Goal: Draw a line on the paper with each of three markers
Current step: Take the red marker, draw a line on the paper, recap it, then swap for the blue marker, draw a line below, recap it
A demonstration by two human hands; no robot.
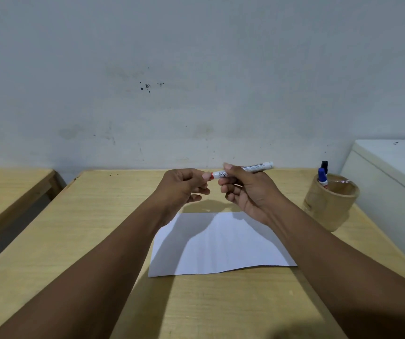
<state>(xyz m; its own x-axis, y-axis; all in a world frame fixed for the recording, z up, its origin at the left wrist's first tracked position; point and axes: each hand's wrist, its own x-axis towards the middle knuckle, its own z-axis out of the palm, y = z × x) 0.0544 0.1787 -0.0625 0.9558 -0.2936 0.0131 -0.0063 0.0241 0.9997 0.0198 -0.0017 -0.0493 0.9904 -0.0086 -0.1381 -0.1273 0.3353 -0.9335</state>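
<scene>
Grey wall (196, 69) with a few dark spots stands behind a wooden table (98, 241). On the table lies the paper (221, 243), white, with no line on it that I can see.

Both hands are up over the far edge of the paper, at about 12 o'clock from it. The right hand (247, 189) has its fingers wrapped around the white body of a marker (255, 168). The marker lies almost flat, its back end pointing to 3 o'clock. The left hand (184, 187) pinches the red cap (210, 175) at the other end with thumb and fingertips; the other fingers are curled in. The cap looks like it sits on the marker or just at its end; I cannot tell if it is loose yet.

What could go wrong? If the cap is tight and the hands tug hard, it may pop off fast. Then the tip could hit the fingers and leave ink. The cap could slip and roll off the table. An elbow could also push the paper crooked.

At 3 o'clock from the hands, well apart, stands a round cup (331, 204). In it are two markers, one with a blue cap (321, 174) and one with a black cap (324, 165), standing up and leaning on the far rim. I cannot see down to the bottom.
</scene>
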